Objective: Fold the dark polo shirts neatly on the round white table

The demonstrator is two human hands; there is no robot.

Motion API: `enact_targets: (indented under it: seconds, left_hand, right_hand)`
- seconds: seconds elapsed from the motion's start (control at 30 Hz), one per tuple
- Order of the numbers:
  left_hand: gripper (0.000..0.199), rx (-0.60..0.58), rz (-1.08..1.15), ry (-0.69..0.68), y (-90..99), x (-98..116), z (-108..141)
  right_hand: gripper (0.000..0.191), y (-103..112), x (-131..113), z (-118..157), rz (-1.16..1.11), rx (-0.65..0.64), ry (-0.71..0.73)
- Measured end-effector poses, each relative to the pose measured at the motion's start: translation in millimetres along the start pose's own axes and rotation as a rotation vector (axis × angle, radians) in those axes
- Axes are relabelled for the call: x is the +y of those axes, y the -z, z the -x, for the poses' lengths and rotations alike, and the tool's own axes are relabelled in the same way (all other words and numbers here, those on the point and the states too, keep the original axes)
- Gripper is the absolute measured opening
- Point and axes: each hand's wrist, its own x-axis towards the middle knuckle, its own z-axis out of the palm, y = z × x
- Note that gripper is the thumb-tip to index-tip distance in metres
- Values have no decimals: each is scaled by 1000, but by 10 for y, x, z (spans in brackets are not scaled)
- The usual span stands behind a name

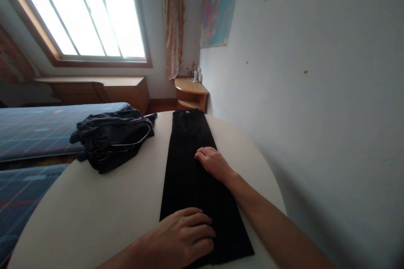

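Black trousers [183,168] lie flat and lengthwise on a round white table [126,201], waistband at the far edge and leg ends near me. On the lower part of the legs rests my left hand [186,235], its fingers slightly bent and apart, holding nothing. Farther up, my right hand [214,161] touches the right side of the trousers with its fingers curled a little, and nothing shows in its grasp. A crumpled dark garment [110,134] with white piping sits at the table's far left edge.
Beds with blue plaid covers [57,126] stand left of the table. Past the far edge are a wooden corner shelf [191,86] holding small items and a low wooden cabinet [123,86] under the window. A white wall [299,113] runs along the right.
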Motion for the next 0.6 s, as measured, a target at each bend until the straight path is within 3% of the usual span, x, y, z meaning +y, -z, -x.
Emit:
enact_targets:
  seconds: [0.17,0.27,0.4,0.6]
  left_hand:
    - [11,-15,24,2,-38,-17,36]
    - [10,-49,68,28,-27,-16,37]
    - [9,-128,158,54,71,-3,33]
    - [21,-218,157,85,196,54,49]
  right_hand:
    - [22,-49,-32,41,-141,-11,-95]
    - [38,-91,-20,85,-242,-52,-137]
    - [60,-104,-12,128,-273,-194,-165]
    - [67,-34,-166,230,-245,-268,-197]
